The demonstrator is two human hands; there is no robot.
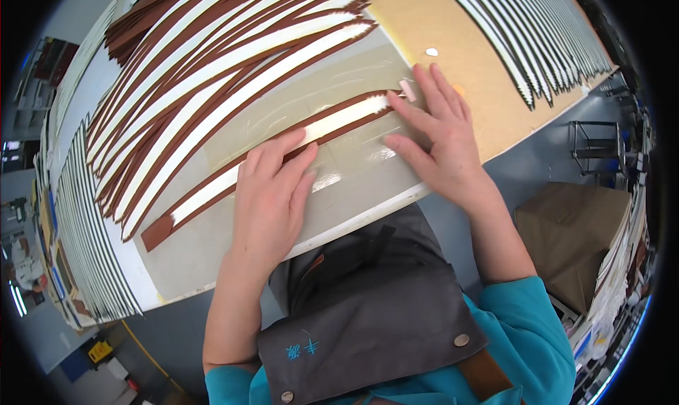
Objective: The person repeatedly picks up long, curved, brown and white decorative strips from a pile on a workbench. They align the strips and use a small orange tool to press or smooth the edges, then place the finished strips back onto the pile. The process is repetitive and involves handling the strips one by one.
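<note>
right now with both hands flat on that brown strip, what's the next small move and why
Probably slide the right hand toward the strip's right end, pressing the white tape down. The left hand pins the middle, and a small pale tab sticks out loose at that end beside the right fingers.

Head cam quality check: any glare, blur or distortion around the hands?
Head view: heavy fisheye, the table edge bows and the corners are black. Glare patches sit on the glossy mat beside the left hand and right hand. Both hands and the brown-and-white strip under them are sharp; soft shadows only, even overhead light. The rim clutter is smeared.
</note>
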